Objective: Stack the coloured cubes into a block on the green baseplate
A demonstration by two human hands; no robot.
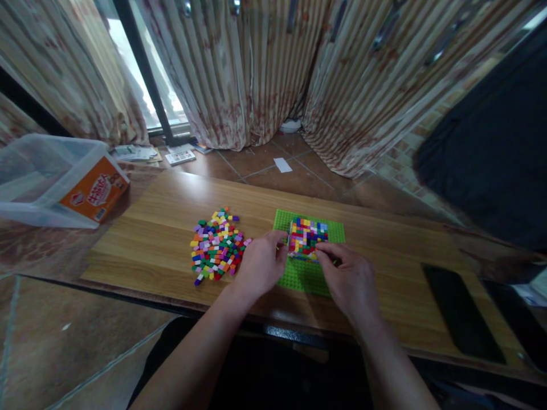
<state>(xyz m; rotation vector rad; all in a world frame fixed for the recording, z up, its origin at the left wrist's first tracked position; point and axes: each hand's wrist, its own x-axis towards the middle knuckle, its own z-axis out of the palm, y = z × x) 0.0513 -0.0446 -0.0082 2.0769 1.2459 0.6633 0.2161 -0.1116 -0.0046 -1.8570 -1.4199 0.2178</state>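
Observation:
A multicoloured build of small toy bricks (306, 232) stands on a green studded baseplate (310, 277). My left hand (262, 262) is closed at the build's left side, its curled fingertips against that edge. Over the near right corner, my right hand (350, 279) pinches with thumb and index finger at the bricks. Whatever lies between those right fingertips is too small and covered to make out. To the left of my left hand spreads a loose pile of toy bricks (217, 247) in many colours.
The wooden table (141, 239) carries a dark flat slab (464, 313) at the right. A clear plastic bin (51, 171) with an orange label stands at the far left. Beyond the table are curtains (256, 74), books (180, 156) and a white paper (282, 165) on the floor.

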